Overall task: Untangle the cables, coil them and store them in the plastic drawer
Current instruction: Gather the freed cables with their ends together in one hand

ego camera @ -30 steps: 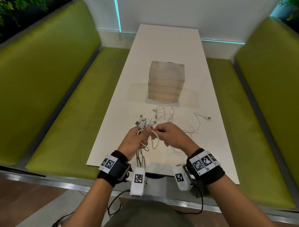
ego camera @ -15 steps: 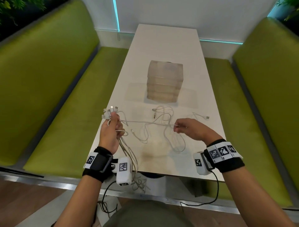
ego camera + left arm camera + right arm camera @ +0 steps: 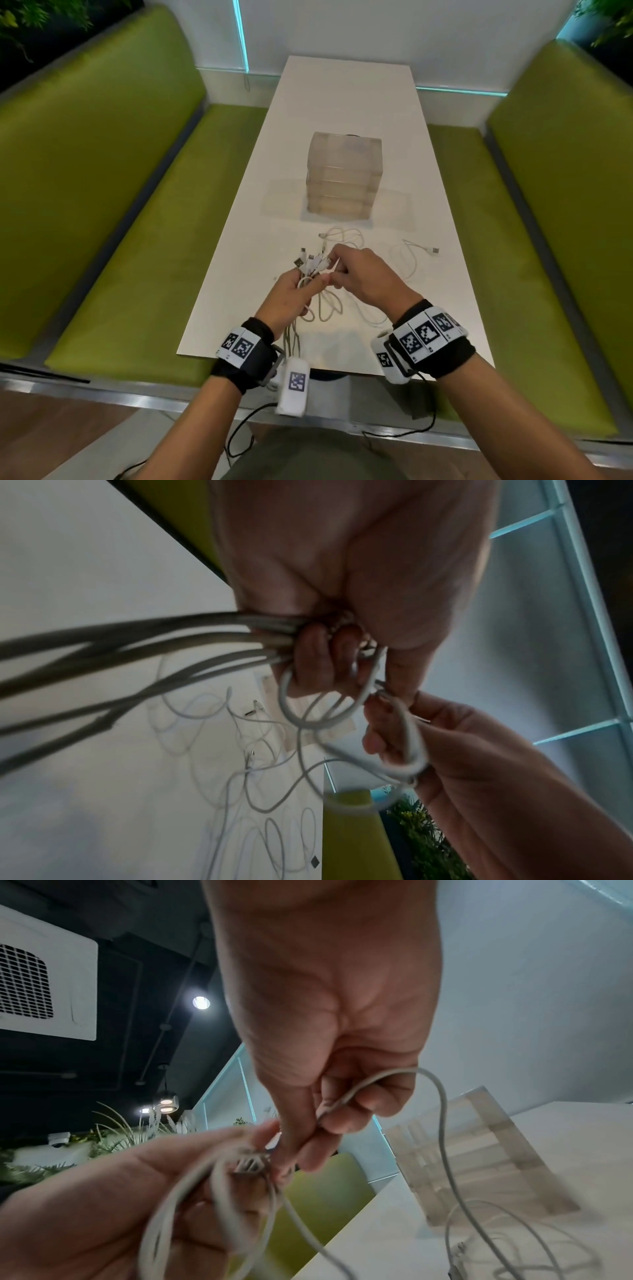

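Note:
My left hand (image 3: 291, 294) grips a bundle of white cables (image 3: 311, 265) above the near part of the white table (image 3: 342, 102), plug ends fanning out past the fingers. In the left wrist view the cables (image 3: 171, 642) run out of the fist (image 3: 325, 653) toward the camera. My right hand (image 3: 356, 274) meets the left and pinches one white cable (image 3: 377, 1080) between thumb and fingers. More loose cable (image 3: 342, 236) lies on the table beyond the hands. The translucent plastic drawer unit (image 3: 344, 174) stands at the table's middle, drawers closed.
A separate white cable with a USB plug (image 3: 433, 250) lies to the right of the hands. Green bench seats (image 3: 120, 240) flank the table on both sides. Cable ends hang over the near table edge (image 3: 291, 342).
Half a second ago my hands were spread apart with a cable stretched between them. They have come back together in front of me, the right hand again at the bundle.

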`<action>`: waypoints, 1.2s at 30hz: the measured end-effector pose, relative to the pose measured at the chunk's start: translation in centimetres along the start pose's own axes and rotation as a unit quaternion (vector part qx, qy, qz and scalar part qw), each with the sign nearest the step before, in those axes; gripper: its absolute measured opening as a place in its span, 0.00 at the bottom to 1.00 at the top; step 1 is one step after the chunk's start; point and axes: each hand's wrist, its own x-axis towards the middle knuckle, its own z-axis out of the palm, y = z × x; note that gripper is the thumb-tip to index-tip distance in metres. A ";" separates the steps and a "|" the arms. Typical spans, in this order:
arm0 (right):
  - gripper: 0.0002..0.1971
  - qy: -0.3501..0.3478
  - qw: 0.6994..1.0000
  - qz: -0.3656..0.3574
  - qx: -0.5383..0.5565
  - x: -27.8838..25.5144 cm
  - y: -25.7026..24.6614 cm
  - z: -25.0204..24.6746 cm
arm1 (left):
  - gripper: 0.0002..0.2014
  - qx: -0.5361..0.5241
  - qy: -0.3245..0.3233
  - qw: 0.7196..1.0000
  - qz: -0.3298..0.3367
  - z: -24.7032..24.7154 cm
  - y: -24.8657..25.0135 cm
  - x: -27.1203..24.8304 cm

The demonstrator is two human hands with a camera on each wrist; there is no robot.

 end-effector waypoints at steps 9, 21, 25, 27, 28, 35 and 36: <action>0.08 -0.069 0.996 0.030 -0.054 0.4 3.0 -1.8 | 0.11 -0.128 0.173 0.976 -0.023 -4.4 -0.3 0.7; 0.10 0.057 0.991 0.111 -0.046 1.6 7.7 -3.4 | 0.07 -0.252 0.269 0.929 -0.006 -6.9 -0.6 0.9; 0.08 -0.069 0.994 0.022 0.079 -0.5 3.4 -3.3 | 0.08 -0.149 0.184 0.972 -0.008 -5.5 -0.5 0.7; 0.07 -0.148 0.986 0.014 0.072 -1.3 1.9 -2.0 | 0.07 -0.108 0.140 0.984 -0.001 -4.5 -0.6 0.6; 0.06 -0.177 0.981 0.021 0.082 -1.7 1.6 -1.0 | 0.07 -0.091 0.125 0.988 0.001 -4.0 -0.6 0.5; 0.16 -0.204 0.977 0.044 0.047 -3.6 3.2 5.8 | 0.05 -0.076 0.109 0.991 0.006 -2.9 -0.8 0.2; 0.17 -0.198 0.979 0.048 0.032 -3.9 3.5 6.7 | 0.05 -0.085 0.108 0.991 0.006 -3.0 -0.9 0.2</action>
